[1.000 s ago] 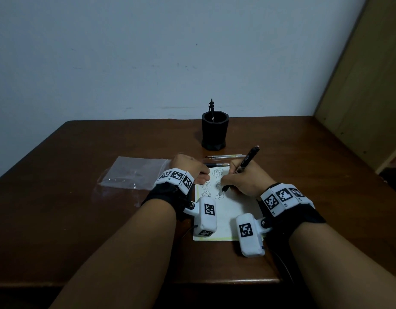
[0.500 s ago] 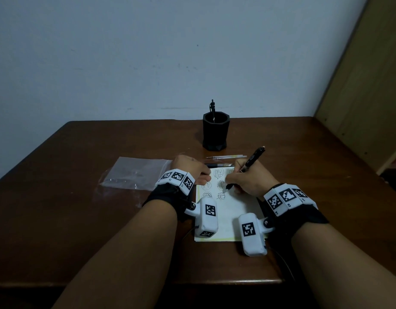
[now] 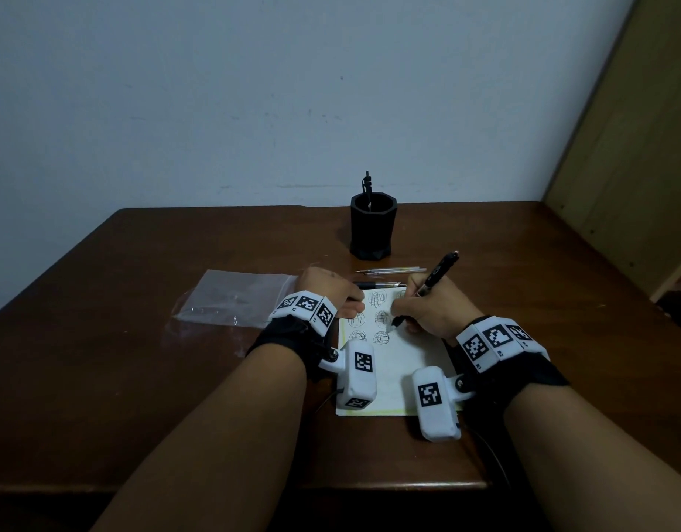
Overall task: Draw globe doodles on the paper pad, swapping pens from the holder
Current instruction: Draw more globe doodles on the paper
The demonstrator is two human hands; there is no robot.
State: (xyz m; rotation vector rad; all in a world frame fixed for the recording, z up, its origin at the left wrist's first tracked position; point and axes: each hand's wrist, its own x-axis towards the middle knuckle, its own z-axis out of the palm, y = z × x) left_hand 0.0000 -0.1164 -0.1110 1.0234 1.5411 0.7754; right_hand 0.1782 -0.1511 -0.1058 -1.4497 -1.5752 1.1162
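Head view: right grip (image 3: 431, 312) clamped on black pen (image 3: 438, 272), tip on paper pad (image 3: 400, 359); left grip (image 3: 327, 289) rests on pad's far-left corner, can't tell finger curl

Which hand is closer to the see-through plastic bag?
Left. The left hand rests at the top-left corner of the pad, right beside the bag. The right hand holds the black pen over the pad, farther right of the bag.

The right hand (image 3: 433, 314) grips a black pen (image 3: 438, 272), its tip on the white paper pad (image 3: 408, 362) beside what seem to be globe doodles. The left hand (image 3: 327, 288) rests on the pad's far left corner.
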